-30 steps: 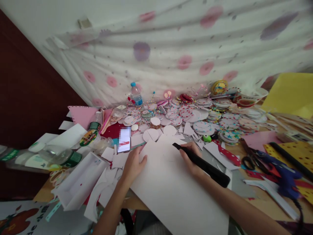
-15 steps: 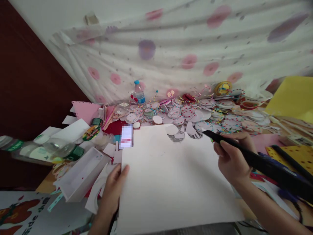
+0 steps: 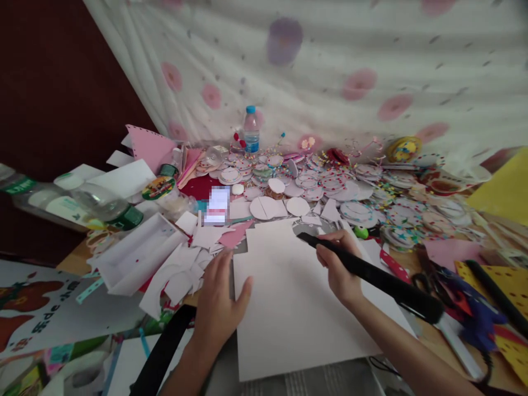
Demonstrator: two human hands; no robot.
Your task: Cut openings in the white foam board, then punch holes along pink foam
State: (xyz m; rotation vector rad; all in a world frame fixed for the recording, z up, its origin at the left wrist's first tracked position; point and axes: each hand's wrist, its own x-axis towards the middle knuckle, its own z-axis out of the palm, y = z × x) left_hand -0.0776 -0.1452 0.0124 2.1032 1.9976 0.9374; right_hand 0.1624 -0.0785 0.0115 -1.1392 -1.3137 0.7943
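A large white sheet [image 3: 301, 297] of paper or card lies in front of me, with a curved notch at its far edge. My right hand [image 3: 344, 269] is closed around a long, slim black tool [image 3: 379, 275] with a slanted tip; its exact kind is unclear. That tip is over the sheet's far part, near the notch. At the sheet's left edge is my left hand [image 3: 223, 297], fingers apart and thumb over the border, holding nothing. White paper scraps [image 3: 181, 275] lie to the left of it.
Decorated round discs [image 3: 325, 187] are heaped along the back, by a water bottle [image 3: 251, 132]. A phone [image 3: 217, 204] lies beyond the sheet. On the left are a white box [image 3: 140, 253] and plastic bottles [image 3: 99, 203]; on the right, a blue glue gun [image 3: 474, 313] and scissors [image 3: 424, 280].
My left hand has let go of the sheet's edge and spread its fingers. The black tool has shifted left and nearer with my right hand. The view has tilted down.
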